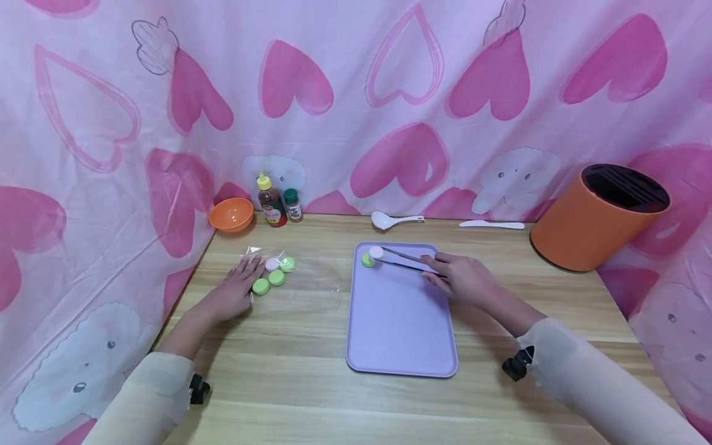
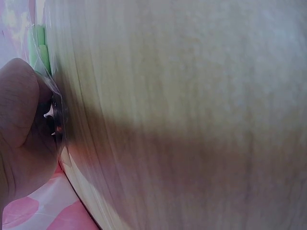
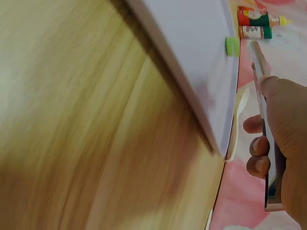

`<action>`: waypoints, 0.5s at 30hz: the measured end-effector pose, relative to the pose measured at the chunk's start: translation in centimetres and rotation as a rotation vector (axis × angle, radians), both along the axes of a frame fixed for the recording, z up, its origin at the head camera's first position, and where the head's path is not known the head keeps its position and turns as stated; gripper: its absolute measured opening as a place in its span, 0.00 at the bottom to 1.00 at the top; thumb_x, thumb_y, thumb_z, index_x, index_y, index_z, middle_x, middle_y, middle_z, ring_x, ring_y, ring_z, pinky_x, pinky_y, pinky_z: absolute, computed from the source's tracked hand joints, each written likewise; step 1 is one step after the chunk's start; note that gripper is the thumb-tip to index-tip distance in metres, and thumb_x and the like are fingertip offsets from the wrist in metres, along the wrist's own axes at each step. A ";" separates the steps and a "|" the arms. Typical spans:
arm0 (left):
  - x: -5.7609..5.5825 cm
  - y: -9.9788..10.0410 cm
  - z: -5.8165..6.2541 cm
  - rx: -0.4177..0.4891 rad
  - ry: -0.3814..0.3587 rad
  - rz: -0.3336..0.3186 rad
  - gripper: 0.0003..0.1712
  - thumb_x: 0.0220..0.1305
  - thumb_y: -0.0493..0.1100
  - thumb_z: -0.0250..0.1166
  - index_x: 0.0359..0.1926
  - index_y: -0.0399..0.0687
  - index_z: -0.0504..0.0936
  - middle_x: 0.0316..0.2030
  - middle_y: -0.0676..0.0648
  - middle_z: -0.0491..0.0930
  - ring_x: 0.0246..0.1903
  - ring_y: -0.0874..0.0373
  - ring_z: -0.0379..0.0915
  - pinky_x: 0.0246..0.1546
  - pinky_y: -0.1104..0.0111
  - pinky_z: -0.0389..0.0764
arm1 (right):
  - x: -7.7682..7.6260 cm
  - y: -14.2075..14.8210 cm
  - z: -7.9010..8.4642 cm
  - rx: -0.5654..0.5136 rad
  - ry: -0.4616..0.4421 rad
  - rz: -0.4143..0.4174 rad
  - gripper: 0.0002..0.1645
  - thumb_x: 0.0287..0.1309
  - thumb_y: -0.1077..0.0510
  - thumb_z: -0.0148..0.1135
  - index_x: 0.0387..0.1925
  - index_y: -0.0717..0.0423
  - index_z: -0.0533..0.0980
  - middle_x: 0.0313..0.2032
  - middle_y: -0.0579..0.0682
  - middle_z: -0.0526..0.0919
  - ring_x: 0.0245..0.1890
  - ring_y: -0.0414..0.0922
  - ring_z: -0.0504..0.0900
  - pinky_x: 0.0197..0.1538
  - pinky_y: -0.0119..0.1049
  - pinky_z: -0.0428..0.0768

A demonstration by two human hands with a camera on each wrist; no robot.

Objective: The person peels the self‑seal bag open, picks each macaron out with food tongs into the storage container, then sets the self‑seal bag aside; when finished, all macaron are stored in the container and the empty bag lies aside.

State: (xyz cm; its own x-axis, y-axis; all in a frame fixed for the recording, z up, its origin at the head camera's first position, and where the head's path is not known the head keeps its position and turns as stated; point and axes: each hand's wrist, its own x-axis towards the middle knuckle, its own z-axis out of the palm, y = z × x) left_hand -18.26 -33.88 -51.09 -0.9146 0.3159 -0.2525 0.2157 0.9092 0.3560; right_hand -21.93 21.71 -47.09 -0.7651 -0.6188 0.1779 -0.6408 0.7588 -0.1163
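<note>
On the left of the table, my left hand (image 1: 240, 285) rests on a clear plastic bag (image 1: 253, 251), fingers stretched out over its edge. Several round macarons lie by those fingers in the bag, such as a green macaron (image 1: 261, 286) and a pale pink macaron (image 1: 272, 264). My right hand (image 1: 464, 278) grips metal tongs (image 1: 403, 254), seen lengthwise in the right wrist view. At the tongs' tips is a pale macaron (image 1: 376, 253), over the upper left corner of a lilac tray (image 1: 400, 334). A green macaron (image 1: 367, 260) sits on the tray just beside it.
Along the back stand an orange bowl (image 1: 231, 215), a sauce bottle (image 1: 272, 203) and a green-capped spice jar (image 1: 292, 206). A white spoon (image 1: 396, 220) and a white knife (image 1: 492, 225) lie behind the tray. An orange knife block (image 1: 578, 222) stands at back right.
</note>
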 end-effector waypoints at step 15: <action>0.3 0.3 0.5 0.005 0.016 -0.006 0.51 0.64 0.31 0.52 0.89 0.35 0.48 0.89 0.30 0.37 0.88 0.25 0.27 0.86 0.29 0.38 | 0.2 1.7 -1.7 0.017 -0.066 -0.031 0.31 0.74 0.46 0.72 0.72 0.51 0.82 0.43 0.51 0.87 0.26 0.37 0.75 0.30 0.31 0.79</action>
